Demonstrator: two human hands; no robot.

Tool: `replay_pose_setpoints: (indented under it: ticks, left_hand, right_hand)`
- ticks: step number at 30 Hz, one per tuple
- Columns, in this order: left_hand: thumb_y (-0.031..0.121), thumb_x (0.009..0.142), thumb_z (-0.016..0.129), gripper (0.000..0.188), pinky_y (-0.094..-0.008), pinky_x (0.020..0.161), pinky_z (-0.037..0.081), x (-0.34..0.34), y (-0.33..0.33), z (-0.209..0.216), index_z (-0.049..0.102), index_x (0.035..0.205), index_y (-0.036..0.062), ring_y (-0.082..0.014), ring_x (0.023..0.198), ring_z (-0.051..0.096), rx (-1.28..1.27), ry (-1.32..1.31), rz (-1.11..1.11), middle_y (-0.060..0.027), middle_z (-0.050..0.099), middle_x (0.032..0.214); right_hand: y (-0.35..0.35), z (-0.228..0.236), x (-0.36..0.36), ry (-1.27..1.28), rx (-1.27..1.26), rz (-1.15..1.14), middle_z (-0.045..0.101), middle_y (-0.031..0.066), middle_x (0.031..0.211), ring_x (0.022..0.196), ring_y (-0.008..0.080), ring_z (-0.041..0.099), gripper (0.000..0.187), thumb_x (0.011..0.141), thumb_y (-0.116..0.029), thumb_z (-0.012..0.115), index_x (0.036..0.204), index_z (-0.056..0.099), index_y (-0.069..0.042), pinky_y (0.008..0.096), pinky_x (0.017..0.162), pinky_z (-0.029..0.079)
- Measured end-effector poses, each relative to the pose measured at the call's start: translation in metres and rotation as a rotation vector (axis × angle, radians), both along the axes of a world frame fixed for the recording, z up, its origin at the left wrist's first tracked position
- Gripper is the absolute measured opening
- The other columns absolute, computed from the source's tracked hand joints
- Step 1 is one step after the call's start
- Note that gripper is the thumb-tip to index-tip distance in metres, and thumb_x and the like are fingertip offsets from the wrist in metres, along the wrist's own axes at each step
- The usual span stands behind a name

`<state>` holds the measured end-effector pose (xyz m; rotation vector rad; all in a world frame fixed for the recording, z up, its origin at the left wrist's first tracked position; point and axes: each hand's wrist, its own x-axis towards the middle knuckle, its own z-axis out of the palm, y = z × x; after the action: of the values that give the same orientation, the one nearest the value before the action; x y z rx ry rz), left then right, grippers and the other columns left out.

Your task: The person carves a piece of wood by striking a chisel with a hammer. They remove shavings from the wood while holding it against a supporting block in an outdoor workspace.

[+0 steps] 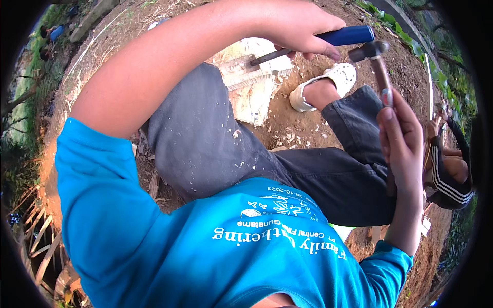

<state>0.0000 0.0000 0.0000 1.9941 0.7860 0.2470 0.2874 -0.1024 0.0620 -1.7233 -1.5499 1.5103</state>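
Wood point(252, 102), chisel point(346, 36), hammer point(380, 72), all in one run.

By the left knee point(205, 97) lies the wood, pale and rough-faced, and the chisel's tip seems to rest on it. The left hand point(298, 25) grips the chisel near its collar, presumably to steady it and leave the butt bare (a glossy blue handle, that, on such a dull, dark shaft). Just beside the butt is the hammer's head, its haft wrapped by the right hand point(404, 136), likely held low for swing.
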Motion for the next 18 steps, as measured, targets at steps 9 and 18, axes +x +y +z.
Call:
replay_pose_setpoints:
  ticks: [9,18]
  left_hand:
    - [0.034,0.099,0.064,0.035,-0.0435,0.073,0.054,0.000,0.010,-0.004,0.058,0.117,0.0042,-0.0312,0.079,0.071,-0.014,-0.021,-0.023,-0.0179,0.070,0.087]
    - [0.030,0.098,0.062,0.029,-0.0413,0.065,0.055,0.008,0.007,-0.006,0.058,0.112,0.0041,-0.0269,0.067,0.069,0.010,-0.025,-0.040,-0.0138,0.069,0.081]
  right_hand:
    - [0.021,0.003,-0.006,0.041,0.145,-0.128,0.047,-0.0050,0.079,0.050,-0.0023,0.036,0.046,0.110,-0.022,0.048,0.150,0.044,0.000,0.0149,0.040,0.029]
    - [0.030,0.006,0.005,0.107,0.178,-0.156,0.045,-0.0059,0.075,0.049,-0.0027,0.036,0.042,0.109,-0.025,0.050,0.145,0.050,-0.002,0.0152,0.038,0.030]
